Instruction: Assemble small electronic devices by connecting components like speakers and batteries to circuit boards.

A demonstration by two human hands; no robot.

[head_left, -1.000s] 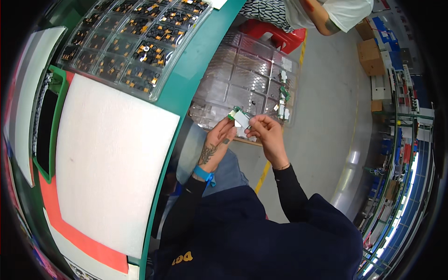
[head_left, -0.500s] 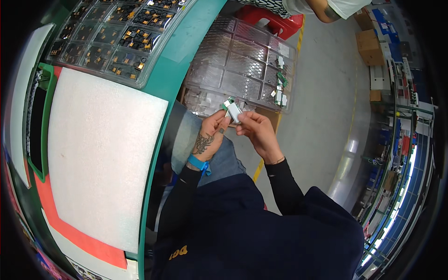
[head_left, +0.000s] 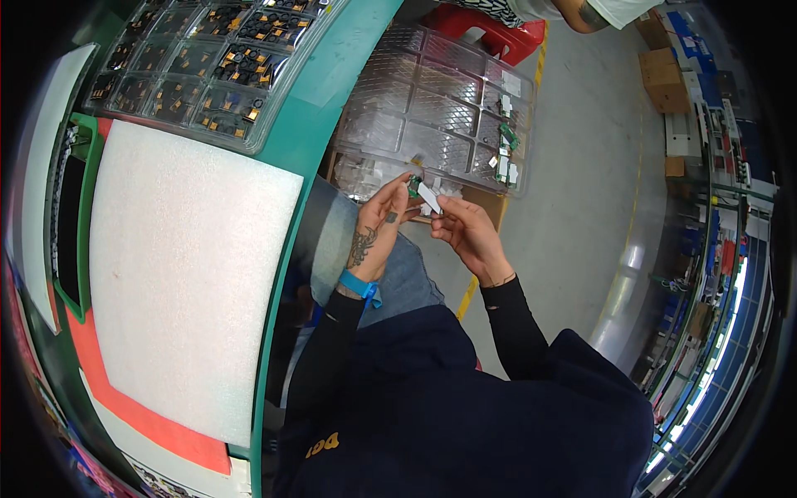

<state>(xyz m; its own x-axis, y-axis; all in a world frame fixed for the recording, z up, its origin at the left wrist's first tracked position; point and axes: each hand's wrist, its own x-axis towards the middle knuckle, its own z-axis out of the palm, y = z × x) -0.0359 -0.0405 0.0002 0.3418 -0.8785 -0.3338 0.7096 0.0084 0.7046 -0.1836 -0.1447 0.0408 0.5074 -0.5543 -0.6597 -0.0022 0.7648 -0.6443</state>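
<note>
In front of my lap, my left hand [head_left: 378, 226] pinches a small green circuit board [head_left: 414, 186] between thumb and fingers. My right hand [head_left: 471, 235] grips the lower end of a flat white-and-silver rectangular piece [head_left: 429, 197], whose upper end meets the board. I cannot tell whether the two are joined. Just beyond my hands lies a clear compartment tray [head_left: 383, 131]. Along its right side sit several white pieces [head_left: 506, 171] and a green circuit board [head_left: 508, 137].
A green-topped bench [head_left: 311, 108] runs along my left, bearing a white foam sheet [head_left: 191, 282] and a clear divided tray [head_left: 259, 141] of small black-and-gold parts. A red stool [head_left: 523, 43] and another person's arm [head_left: 581, 15] are at the far side. Shelving [head_left: 706, 274] lines the right.
The white piece has tilted, its lower end swinging right, and more of the green board shows. Both hands have shifted slightly right, and the view has moved a little.
</note>
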